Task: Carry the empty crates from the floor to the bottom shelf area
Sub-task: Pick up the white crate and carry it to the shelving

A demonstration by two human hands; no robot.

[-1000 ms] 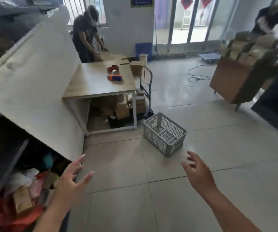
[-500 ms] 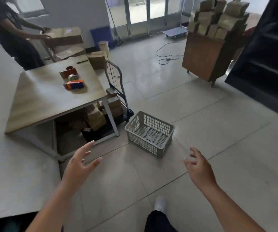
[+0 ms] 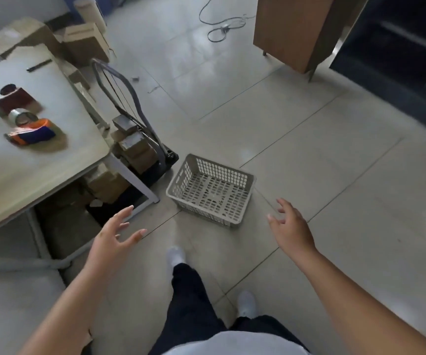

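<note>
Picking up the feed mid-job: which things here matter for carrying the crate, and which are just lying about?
For the job:
- empty grey plastic lattice crate on the floor
- left hand, open
- right hand, open

Lying about:
- orange and blue tape dispenser
- grey metal hand trolley
- white cable
- brown wooden cabinet

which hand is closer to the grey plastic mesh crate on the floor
Right. The right hand hovers just beside the grey plastic mesh crate's near right corner; the left hand is farther off, left.
</note>
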